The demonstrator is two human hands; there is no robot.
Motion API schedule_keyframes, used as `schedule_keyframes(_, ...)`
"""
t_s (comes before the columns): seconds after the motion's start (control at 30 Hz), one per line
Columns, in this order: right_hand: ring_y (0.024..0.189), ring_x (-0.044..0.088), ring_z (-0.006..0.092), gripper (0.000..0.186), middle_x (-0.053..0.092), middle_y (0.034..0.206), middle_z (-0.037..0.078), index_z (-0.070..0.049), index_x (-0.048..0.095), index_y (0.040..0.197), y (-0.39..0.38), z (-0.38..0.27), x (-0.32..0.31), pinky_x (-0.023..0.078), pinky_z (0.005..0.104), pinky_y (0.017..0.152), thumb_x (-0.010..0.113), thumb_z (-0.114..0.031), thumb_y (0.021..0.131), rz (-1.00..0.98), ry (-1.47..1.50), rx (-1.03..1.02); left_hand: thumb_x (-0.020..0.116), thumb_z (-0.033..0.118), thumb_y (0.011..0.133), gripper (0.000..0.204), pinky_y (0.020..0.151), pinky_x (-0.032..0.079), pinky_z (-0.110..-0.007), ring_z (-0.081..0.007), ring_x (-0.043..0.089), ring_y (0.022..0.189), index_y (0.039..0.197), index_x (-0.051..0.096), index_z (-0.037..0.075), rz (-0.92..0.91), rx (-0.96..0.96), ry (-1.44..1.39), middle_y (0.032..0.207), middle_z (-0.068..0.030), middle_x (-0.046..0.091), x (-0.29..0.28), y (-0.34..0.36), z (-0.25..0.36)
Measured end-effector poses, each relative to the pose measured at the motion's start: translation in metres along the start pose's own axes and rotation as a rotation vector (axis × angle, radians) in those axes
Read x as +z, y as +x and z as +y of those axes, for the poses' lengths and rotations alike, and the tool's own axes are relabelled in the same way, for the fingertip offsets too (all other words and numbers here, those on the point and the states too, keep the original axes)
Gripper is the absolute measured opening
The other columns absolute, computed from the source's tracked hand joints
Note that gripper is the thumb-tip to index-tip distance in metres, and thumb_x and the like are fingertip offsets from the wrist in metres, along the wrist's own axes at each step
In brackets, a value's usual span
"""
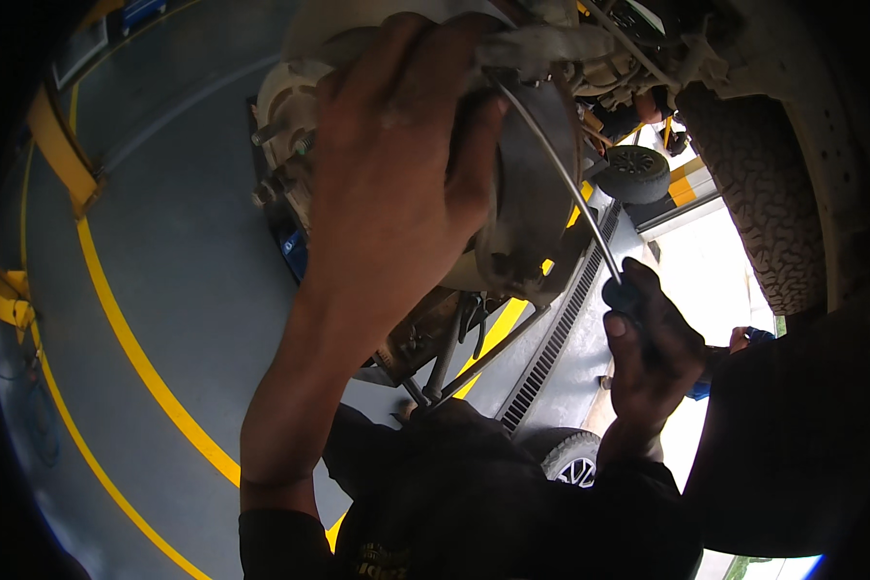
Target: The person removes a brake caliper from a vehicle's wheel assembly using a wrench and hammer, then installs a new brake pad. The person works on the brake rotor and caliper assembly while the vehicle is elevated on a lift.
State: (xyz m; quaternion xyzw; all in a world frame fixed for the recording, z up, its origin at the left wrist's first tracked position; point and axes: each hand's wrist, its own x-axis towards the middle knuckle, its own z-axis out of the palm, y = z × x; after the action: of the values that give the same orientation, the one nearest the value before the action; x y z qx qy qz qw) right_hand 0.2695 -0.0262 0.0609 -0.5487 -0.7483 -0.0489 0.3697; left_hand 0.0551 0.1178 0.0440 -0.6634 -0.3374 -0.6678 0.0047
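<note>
My right grip closed round a long-shafted tool; shaft slants to the upper edge of the grey metal assembly. My left grip over that edge, fingertips hidden, can't tell whether closed.

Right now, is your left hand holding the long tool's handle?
No, the right hand grips the long tool by its dark handle.

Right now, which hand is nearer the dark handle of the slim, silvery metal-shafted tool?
Right: the right hand grips the dark handle itself. The left hand is farther up and to the left, near the silvery shaft's opposite end.
</note>
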Motion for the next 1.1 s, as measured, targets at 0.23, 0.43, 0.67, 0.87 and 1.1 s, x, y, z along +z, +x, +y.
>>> schedule_keyframes(0.23,0.098,0.076,0.0295,0.043,0.075,0.113,0.024,0.011,0.065,0.131,-0.018,0.022,-0.004,0.058,0.0368,0.089,0.074,-0.003,0.092,-0.016,0.093,0.049,0.076,0.005,0.086,0.035,0.074,0.051,-0.039,-0.0287,0.068,0.082,0.121,0.069,0.004,0.035,-0.023,-0.007,0.098,-0.0128,0.067,0.003,0.0,0.002)
schedule_keyframes(0.43,0.098,0.077,0.0307,0.042,0.075,0.111,0.025,0.01,0.064,0.133,-0.019,0.01,-0.001,0.058,0.0372,0.088,0.071,-0.007,0.095,-0.007,0.049,0.115,0.077,0.009,0.089,0.036,0.077,0.053,-0.038,-0.0298,0.07,0.088,0.123,0.069,0.004,-0.029,0.026,0.098,0.103,-0.0135,0.069,-0.003,0.004,0.008)
schedule_keyframes(0.67,0.09,0.076,0.0271,0.043,0.075,0.102,0.023,0.01,0.063,0.134,-0.011,0.004,0.004,0.058,0.0343,0.081,0.072,-0.008,0.096,-0.003,0.024,0.034,0.077,0.009,0.089,0.036,0.079,0.053,-0.039,-0.0312,0.07,0.09,0.124,0.068,0.003,-0.014,0.046,0.095,0.105,-0.0142,0.07,-0.002,0.002,-0.001)
schedule_keyframes(0.87,0.078,0.074,0.0245,0.043,0.074,0.092,0.02,0.005,0.063,0.136,-0.005,-0.005,-0.005,0.057,0.0336,0.073,0.07,-0.008,0.096,-0.029,-0.102,-0.018,0.077,0.009,0.088,0.036,0.079,0.053,-0.04,-0.0314,0.07,0.09,0.123,0.068,0.003,0.075,0.076,0.043,0.104,-0.0143,0.069,0.006,-0.003,-0.016)
schedule_keyframes(1.1,0.076,0.074,0.0271,0.042,0.073,0.091,0.017,0.001,0.063,0.136,-0.012,-0.018,-0.002,0.057,0.0341,0.069,0.071,-0.008,0.095,-0.053,-0.165,0.038,0.074,0.002,0.085,0.037,0.076,0.052,-0.04,-0.0319,0.068,0.087,0.122,0.068,0.002,-0.077,-0.003,0.005,0.099,-0.0148,0.066,-0.008,0.012,0.01)
